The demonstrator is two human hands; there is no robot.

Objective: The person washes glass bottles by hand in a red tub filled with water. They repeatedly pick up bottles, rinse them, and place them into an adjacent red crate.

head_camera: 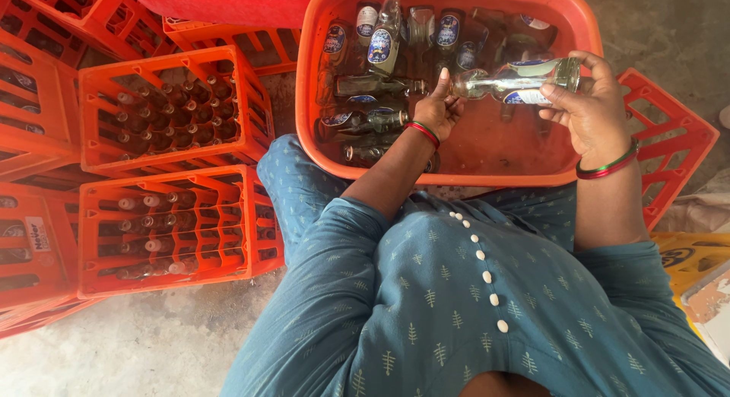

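Note:
A clear glass bottle (511, 82) with a blue and white label is held on its side over an orange plastic tub (487, 150). My right hand (587, 108) grips its base end. My left hand (437, 106) closes around its neck end, thumb up. Both wrists wear red and green bangles. The tub holds water and several more clear labelled bottles (382, 43), some lying down, some upright at the far side.
Orange bottle crates (163, 112) stacked on their sides at the left hold several bottles (156, 245). Another orange crate (673, 142) sits right of the tub. My lap in blue patterned cloth fills the foreground. Concrete floor lies at the lower left.

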